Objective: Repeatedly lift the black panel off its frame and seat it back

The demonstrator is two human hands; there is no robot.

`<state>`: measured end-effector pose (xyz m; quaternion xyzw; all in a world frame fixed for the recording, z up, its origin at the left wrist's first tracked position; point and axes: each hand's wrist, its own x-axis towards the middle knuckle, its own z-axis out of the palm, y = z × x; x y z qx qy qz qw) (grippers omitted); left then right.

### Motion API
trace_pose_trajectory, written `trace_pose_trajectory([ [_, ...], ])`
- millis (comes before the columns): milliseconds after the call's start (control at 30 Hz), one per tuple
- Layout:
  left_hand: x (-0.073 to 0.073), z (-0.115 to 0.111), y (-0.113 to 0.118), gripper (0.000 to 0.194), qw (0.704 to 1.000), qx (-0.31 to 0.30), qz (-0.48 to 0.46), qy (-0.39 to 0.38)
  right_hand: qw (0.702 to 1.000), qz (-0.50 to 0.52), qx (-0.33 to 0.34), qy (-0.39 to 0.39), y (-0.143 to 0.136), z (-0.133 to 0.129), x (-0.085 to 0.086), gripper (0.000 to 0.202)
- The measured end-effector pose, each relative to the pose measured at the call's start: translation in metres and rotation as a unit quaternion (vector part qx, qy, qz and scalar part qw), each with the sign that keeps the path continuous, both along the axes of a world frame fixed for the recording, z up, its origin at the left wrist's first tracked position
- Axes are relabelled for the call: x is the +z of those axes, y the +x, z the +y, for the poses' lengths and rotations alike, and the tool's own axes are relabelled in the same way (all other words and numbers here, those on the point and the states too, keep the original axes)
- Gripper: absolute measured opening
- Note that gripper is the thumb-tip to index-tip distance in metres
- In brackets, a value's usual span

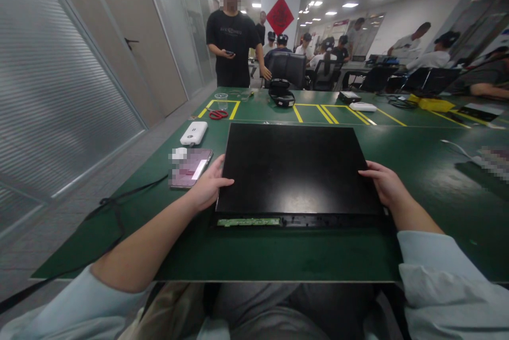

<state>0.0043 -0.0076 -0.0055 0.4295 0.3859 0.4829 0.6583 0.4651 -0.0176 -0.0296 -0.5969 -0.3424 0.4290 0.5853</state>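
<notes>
A large flat black panel (296, 167) lies on the green table (278, 255) in front of me, with a thin green circuit strip (248, 221) showing along its near edge. My left hand (207, 186) grips the panel's left edge near the front corner. On the opposite side, my right hand (384, 181) holds the right edge. Both hands have fingers curled onto the panel's sides.
A phone (190, 168) and a white power bank (193, 132) lie left of the panel. A black cable (115, 207) trails off the table's left edge. Red scissors (218, 114), a black headset (281, 93) and other items sit farther back. A person in black (233, 45) stands beyond.
</notes>
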Motion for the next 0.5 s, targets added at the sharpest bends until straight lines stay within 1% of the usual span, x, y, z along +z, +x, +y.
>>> trace_pose_trajectory([
  [233,-0.0026,0.0030,-0.0012,0.084,1.000,-0.003,0.011,0.028,1.000,-0.016,-0.005,0.015,-0.0018,0.0002,0.0016,0.027],
  [400,-0.0032,0.0048,-0.0006,0.082,1.000,0.008,0.010,0.019,1.000,-0.006,0.003,0.012,0.0001,0.0014,0.0002,0.028],
  [500,-0.0041,0.0059,-0.0003,0.080,1.000,0.006,0.006,0.027,1.000,-0.002,0.003,0.016,0.0007,0.0023,0.0004,0.029],
])
